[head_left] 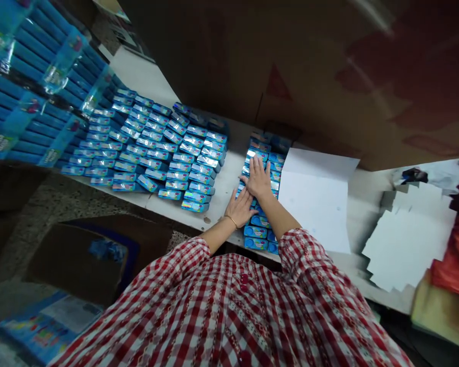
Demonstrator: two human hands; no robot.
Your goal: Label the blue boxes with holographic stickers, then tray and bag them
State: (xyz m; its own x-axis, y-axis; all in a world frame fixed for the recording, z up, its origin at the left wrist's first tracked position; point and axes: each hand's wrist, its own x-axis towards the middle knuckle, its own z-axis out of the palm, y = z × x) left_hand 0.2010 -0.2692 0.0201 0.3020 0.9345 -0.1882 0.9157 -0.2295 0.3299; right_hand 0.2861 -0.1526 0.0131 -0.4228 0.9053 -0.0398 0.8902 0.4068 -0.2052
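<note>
- Both hands lie flat, fingers straight, gripping nothing: L hand (239, 206) & R hand (258, 178) rest palm-down on a narrow block of blue boxes (255, 232) nr front edge of table (225, 188).
- Bigger batch (156, 148) of same boxes sits to left, apart.
- White sheet (313, 204) just right of block.

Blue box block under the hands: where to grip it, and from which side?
Probably press the block of blue boxes across its two long flanks, coming down from above. It is narrow and made of many small boxes in rows, so an end grip might let it buckle. The left hand and right hand lie flat on top.
</note>
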